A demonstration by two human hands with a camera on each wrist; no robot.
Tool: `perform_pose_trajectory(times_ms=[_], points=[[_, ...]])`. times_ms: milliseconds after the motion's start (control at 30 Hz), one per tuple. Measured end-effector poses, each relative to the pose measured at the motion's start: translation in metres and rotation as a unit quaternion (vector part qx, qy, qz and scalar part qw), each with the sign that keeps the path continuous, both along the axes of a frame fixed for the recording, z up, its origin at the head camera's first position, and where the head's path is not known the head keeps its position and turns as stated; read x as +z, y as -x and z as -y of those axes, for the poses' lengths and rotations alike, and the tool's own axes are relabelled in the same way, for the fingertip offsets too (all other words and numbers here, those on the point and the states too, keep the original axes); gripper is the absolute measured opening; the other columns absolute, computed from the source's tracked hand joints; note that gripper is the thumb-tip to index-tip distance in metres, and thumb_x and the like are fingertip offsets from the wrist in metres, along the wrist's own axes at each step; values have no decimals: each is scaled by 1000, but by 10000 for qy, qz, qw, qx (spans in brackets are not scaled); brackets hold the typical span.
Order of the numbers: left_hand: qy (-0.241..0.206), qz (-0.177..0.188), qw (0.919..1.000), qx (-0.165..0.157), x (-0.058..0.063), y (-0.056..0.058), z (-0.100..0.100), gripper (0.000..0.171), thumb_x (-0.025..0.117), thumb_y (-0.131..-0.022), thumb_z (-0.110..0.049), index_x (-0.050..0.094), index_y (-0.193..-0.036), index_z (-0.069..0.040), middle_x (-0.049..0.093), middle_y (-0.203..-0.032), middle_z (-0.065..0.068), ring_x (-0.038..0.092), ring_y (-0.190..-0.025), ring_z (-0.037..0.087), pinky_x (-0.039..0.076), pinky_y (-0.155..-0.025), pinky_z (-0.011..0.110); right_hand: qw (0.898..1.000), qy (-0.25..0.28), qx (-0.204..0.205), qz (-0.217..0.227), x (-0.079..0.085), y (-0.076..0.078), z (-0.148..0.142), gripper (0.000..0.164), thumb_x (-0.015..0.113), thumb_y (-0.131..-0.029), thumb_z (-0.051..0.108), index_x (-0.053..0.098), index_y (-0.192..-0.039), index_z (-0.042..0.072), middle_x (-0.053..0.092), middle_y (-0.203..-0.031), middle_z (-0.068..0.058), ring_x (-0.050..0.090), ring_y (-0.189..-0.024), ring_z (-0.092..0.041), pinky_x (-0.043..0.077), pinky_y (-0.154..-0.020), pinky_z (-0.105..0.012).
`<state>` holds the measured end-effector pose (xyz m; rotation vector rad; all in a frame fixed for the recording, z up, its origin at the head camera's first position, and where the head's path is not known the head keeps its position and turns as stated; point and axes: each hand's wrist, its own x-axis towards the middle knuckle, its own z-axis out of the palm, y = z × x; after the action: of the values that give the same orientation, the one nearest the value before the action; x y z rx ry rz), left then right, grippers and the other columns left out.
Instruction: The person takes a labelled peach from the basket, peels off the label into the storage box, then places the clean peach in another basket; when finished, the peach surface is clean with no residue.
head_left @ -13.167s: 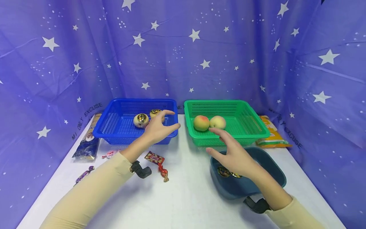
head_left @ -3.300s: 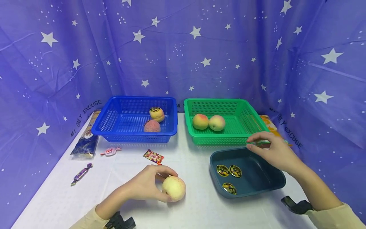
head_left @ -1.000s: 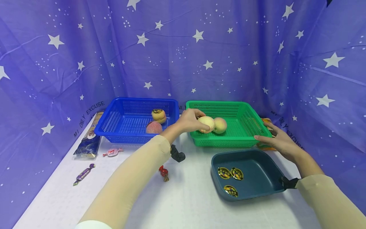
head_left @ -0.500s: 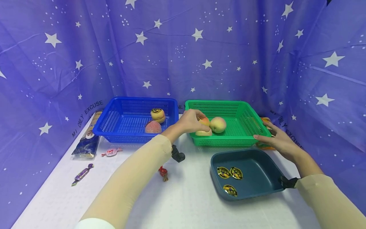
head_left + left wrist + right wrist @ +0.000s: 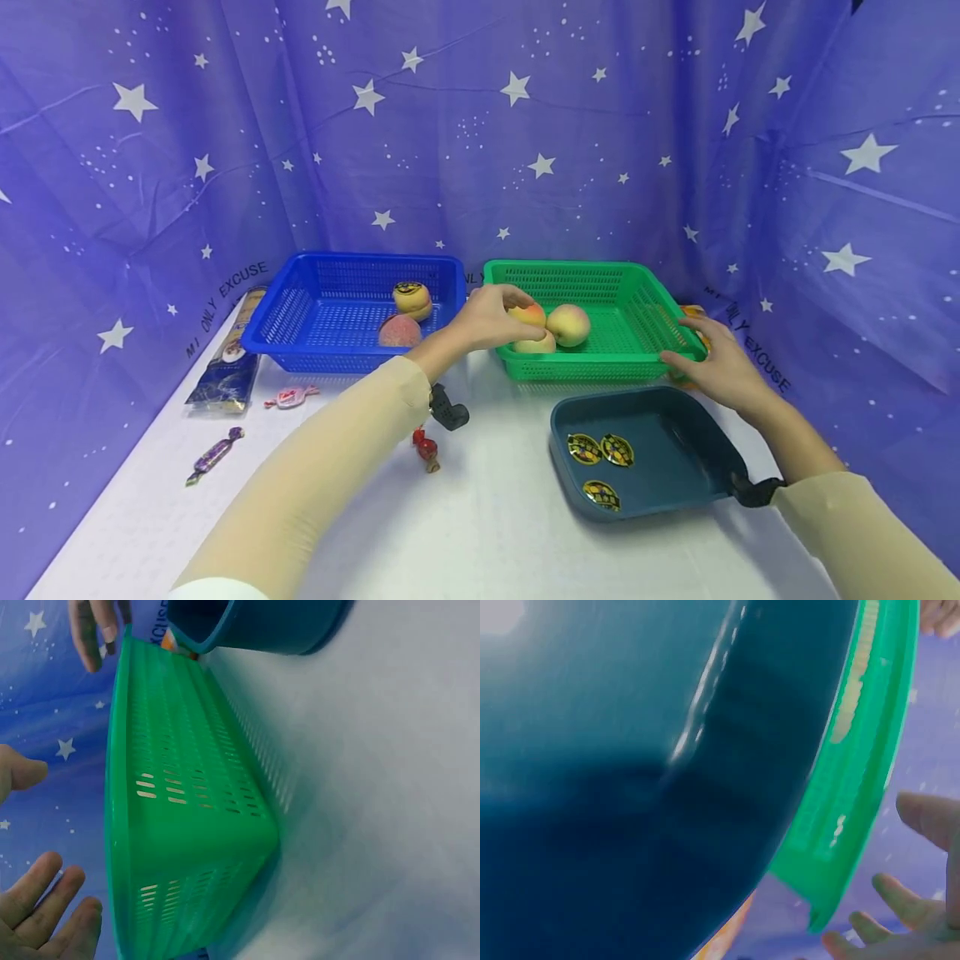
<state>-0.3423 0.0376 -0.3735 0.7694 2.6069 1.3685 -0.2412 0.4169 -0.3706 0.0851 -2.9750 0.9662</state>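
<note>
In the head view my left hand point(image 5: 491, 318) hangs over the left end of the green basket point(image 5: 600, 367), thumb and fingers spread. Just by its fingertips a pale peach point(image 5: 537, 343) lies in the basket, beside a red-yellow peach point(image 5: 531, 313) and another pale peach point(image 5: 568, 325). In the left wrist view that hand's fingers point(image 5: 45, 915) hold nothing. My right hand point(image 5: 720, 367) is at the basket's right front corner, fingers and thumb parted around the rim; the right wrist view shows them loose and apart.
A blue basket point(image 5: 352, 362) holds a stickered peach point(image 5: 412, 302) and a reddish peach point(image 5: 400, 332). Three round black-gold stickers lie in the dark teal tub point(image 5: 675, 454). Candies point(image 5: 213, 455) lie at left, a red candy point(image 5: 426, 450) by my left sleeve, packets point(image 5: 225, 375) along the sides.
The pale peach, held by my left hand over the table earlier, now lies in the green basket, released. My right hand has moved from above the tub to the green basket's corner.
</note>
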Motion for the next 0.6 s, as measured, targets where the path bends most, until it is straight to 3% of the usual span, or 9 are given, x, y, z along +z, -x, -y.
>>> perform_pose_trajectory(times_ms=[167,300,400,533,600], points=[[-45,-18,9996,285,5,-8,10,60,89,-89,-49,75,-138,-18,73,-146,6,64,-138,30,58,-112,51,9987,-10,144,-486,7,-12,25,78,69,-111,37,34,-171,2,15,-180,-35,14,-164,-64,29,-115,-90],[-152,37,9985,524,5,-15,24,54,85,-94,-51,75,-137,-20,73,-146,3,64,-136,29,58,-112,52,9965,-6,345,-760,11,-24,50,73,72,-110,35,41,-168,5,27,-179,-30,25,-163,-60,47,-106,-77],[-76,-41,9962,862,3,-19,35,49,80,-98,-53,75,-137,-23,73,-145,0,63,-139,28,58,-113,53,9957,17,516,-771,11,-33,70,70,72,-110,35,43,-168,9,31,-179,-25,30,-163,-56,50,-109,-75],[138,-179,9906,1351,2,-20,56,48,78,-100,-52,75,-136,-21,73,-145,2,62,-144,30,56,-117,54,9953,105,722,-636,13,-44,99,70,73,-109,38,44,-168,14,36,-178,-19,29,-166,-52,36,-122,-83],[231,-127,9887,1478,4,-19,69,50,78,-100,-50,74,-138,-18,72,-146,4,62,-143,31,55,-118,55,9941,219,870,-605,14,-50,112,70,73,-109,38,43,-169,16,37,-178,-16,29,-167,-49,36,-122,-83]])
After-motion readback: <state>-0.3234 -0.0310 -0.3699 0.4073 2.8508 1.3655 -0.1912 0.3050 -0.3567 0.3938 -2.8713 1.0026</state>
